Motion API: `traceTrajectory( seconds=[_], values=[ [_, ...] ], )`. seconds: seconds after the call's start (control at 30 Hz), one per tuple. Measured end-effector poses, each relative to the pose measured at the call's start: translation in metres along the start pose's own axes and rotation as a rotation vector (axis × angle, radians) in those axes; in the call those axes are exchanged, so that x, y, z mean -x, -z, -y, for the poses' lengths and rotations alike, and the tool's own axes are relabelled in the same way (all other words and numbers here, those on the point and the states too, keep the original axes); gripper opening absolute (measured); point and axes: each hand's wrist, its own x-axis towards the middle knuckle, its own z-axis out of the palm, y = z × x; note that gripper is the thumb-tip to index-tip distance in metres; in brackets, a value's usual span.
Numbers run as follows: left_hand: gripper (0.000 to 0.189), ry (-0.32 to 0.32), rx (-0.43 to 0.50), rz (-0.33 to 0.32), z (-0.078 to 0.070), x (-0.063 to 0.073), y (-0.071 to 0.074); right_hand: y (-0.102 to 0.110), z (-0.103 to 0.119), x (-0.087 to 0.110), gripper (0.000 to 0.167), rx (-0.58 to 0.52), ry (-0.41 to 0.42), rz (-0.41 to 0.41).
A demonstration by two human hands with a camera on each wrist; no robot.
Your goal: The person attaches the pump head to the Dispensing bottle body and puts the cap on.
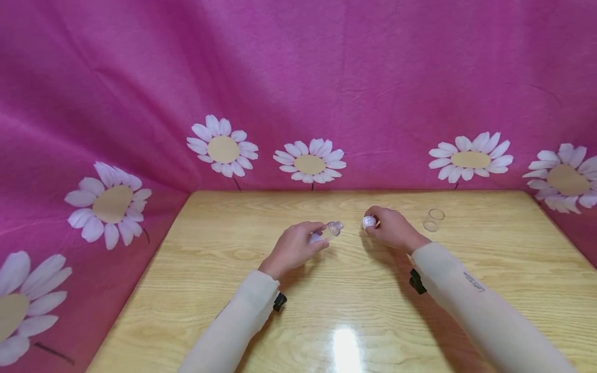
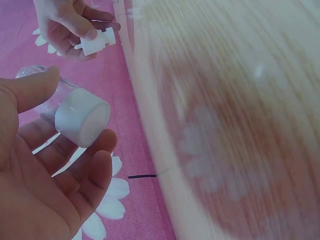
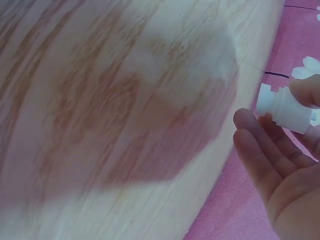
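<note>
Head view: the left hand (image 1: 293, 248) grips a clear bottle (image 1: 335, 228), its thumb and fingers curled about the piece, with the narrow neck directed toward the other hand. The bottle's white base (image 2: 82, 119) is plainly seen from the left wrist, lodged between the thumb and the bent fingers. The right hand (image 1: 394, 229) pinches a white stepped fitting (image 1: 369, 222) between thumb and fingers; in the right wrist view two of its fingers extend apart from the part. Bottle and fitting are near each other but not touching, both above the far half of the desk (image 1: 210, 280).

To the right of the right hand, on the desk, is a clear cylinder (image 1: 434, 220) (its transparent wall is faint, though the rim can be made out), which appears to stand upright.

Pale sleeves cover both forearms; the right sleeve (image 1: 466, 290) bears dark lettering. A black device (image 1: 280, 302) sits at the left wrist, and a second shows at the right. Pink cloth (image 1: 298, 67), printed with white daisies (image 1: 309, 165), hangs behind the wood-grained desk and along its sides.
</note>
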Motion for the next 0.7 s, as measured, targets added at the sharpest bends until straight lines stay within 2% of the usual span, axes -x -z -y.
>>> traceTrajectory(
  seconds=[0.33, 0.7],
  values=[
    [0.045, -0.01, -0.003, 0.002, 0.0, 0.0, -0.001, 0.003, 0.003, 0.008, 0.022, -0.054, 0.043, -0.027],
    [0.044, -0.023, 0.001, -0.002, 0.001, 0.001, 0.003, 0.005, -0.001, 0.017, 0.031, -0.048, 0.041, -0.082]
  ],
)
